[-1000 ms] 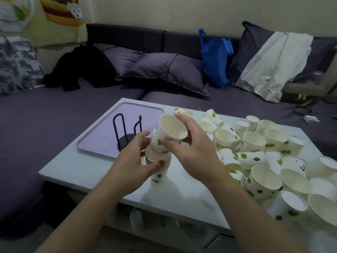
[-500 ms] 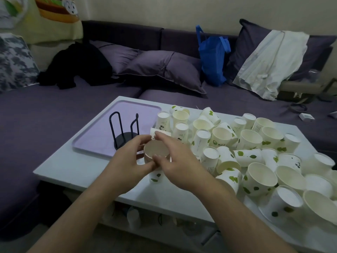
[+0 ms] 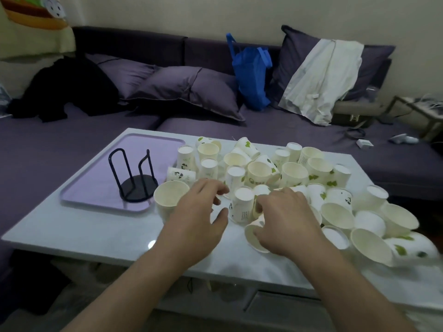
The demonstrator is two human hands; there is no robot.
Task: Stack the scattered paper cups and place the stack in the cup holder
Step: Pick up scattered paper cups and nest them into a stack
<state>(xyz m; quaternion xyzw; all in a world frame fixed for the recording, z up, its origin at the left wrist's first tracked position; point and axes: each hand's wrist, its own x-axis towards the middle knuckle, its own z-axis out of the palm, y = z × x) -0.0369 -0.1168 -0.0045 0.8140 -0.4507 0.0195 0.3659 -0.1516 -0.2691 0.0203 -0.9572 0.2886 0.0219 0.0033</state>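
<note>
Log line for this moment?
stack upright by tray | holder empty | left hand open | right hand on tipped cup

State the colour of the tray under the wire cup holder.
Pale lilac tray, seen in the head view; the cup holder is black.

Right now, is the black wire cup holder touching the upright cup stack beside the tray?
Apart. The head view shows the cup holder standing on the purple tray, with a strip of tray and the tray's rim visible between its round base and the cup stack.
</note>
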